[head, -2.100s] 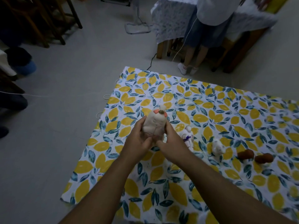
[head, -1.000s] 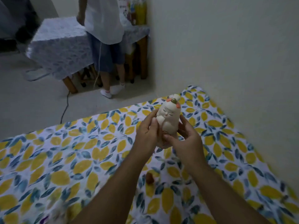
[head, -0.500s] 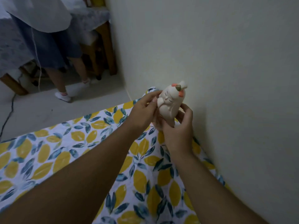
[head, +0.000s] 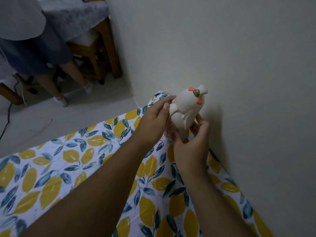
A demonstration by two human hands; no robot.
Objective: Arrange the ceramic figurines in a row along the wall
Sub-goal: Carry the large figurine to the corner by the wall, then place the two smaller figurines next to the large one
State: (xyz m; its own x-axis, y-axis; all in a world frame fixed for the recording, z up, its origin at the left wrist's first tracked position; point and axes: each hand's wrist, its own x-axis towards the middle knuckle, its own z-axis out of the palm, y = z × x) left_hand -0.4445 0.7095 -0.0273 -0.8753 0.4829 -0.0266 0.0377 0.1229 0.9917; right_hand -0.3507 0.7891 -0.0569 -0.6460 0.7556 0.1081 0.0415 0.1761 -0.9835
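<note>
Both hands, left (head: 154,119) and right (head: 191,144), grip the cream figurine (head: 185,111), now carried from mid-cloth to the far corner of the lemon-print cloth (head: 95,161), tilted just beside the wall (head: 222,57), not yet set down; placement looks imminent.

One figurine (head: 185,113) shows, at about 1 o'clock from the middle of the view, with two orange patches and one small brown knob on its head. Two hands hold it: the left hand (head: 154,122) at 12 o'clock, the right hand (head: 192,149) just past it toward 3 o'clock. Two bare forearms run in from 6 o'clock. One lemon-print cloth (head: 68,168) covers the floor from 9 to 5 o'clock. One wall (head: 239,65) fills the 1 to 4 o'clock side. At 10 to 11 o'clock stands one other person (head: 34,48), two legs and two white socks showing, beside one covered table (head: 77,16) and one wooden stool (head: 89,48). One dark cable (head: 6,122) lies at 9 o'clock.
</note>
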